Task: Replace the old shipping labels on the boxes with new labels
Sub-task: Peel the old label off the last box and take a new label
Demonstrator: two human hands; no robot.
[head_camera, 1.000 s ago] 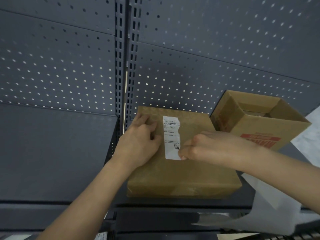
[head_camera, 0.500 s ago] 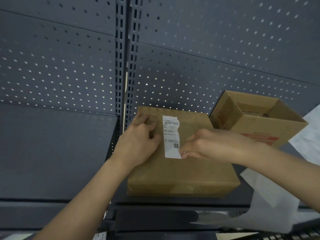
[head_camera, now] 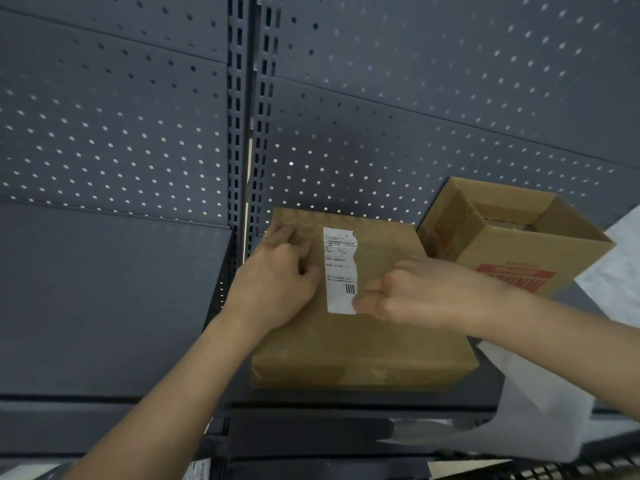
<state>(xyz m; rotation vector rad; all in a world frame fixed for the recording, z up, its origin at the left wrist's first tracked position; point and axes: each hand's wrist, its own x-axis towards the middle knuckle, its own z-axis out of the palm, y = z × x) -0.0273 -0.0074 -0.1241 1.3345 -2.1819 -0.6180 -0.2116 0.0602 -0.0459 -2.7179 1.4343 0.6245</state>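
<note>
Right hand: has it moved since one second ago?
No. The right hand keeps its fingertips at the lower right corner of the label on the closed box.

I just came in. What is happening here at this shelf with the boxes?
A person is working on a closed cardboard box that lies on a dark metal shelf. The left hand rests with curled fingers on the box top, beside the white shipping label. The right hand pinches the lower right corner of that label, whose right edge is torn; most of it is stuck down. An open cardboard box stands to the right.
</note>
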